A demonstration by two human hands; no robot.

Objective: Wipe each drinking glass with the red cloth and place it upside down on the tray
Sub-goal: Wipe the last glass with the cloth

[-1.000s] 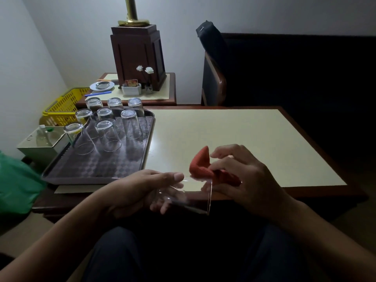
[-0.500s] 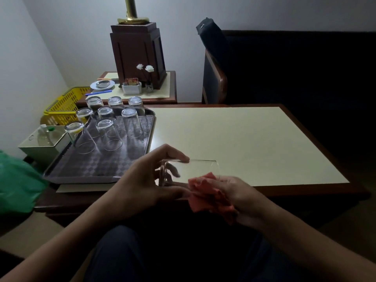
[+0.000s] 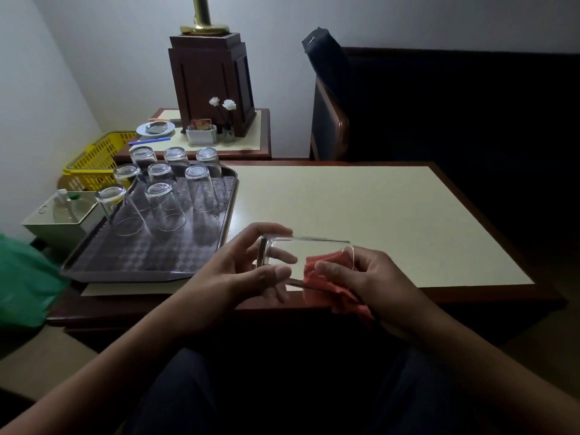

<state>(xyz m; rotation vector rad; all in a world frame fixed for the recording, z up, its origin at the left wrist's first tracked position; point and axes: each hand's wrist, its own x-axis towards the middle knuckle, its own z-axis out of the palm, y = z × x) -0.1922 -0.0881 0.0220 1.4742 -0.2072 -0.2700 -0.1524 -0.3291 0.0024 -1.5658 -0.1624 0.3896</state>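
Glassware is mostly dealt with: eight glasses [image 3: 163, 208] stand mouth-down in three rows on the tray [image 3: 141, 262], which sits at the left end of the tabletop [image 3: 376, 215]. A ninth glass [image 3: 307, 255] is held on its side above the near edge of the tabletop, base to the left and mouth to the right. The left hand [image 3: 248, 271] grips the base end, its fingers [image 3: 273, 229] curled round it and the thumb on the near side. The right hand [image 3: 370, 277] pinches the red cloth [image 3: 317, 277] against the rim, with part of the cloth tucked into the mouth. By the look of it, wiping of this one is under way; it is not yet upturned on the tray, whose near half has room. No other unwiped glass shows, so this may be the last, though that is uncertain.
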